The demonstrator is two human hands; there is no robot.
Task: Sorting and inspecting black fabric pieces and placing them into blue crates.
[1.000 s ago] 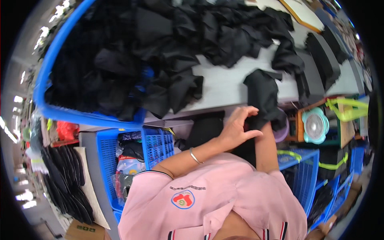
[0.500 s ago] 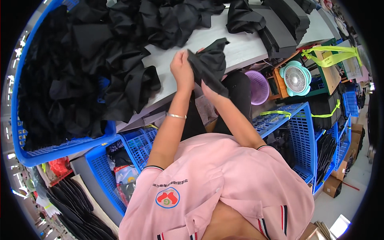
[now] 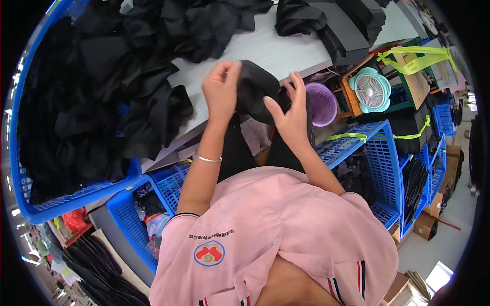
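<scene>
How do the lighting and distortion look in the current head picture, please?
Head view: fisheye distortion bows the large crate near the rim, and the corners are black; head view: glare washes out a white patch at lower right; head view: the table is bright, while the held cloth is too dark for fine detail.

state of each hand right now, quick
Left hand: closed, pinching a black fabric piece at its edge.
Right hand: open, spread at the fabric's right side; contact unclear.
</scene>
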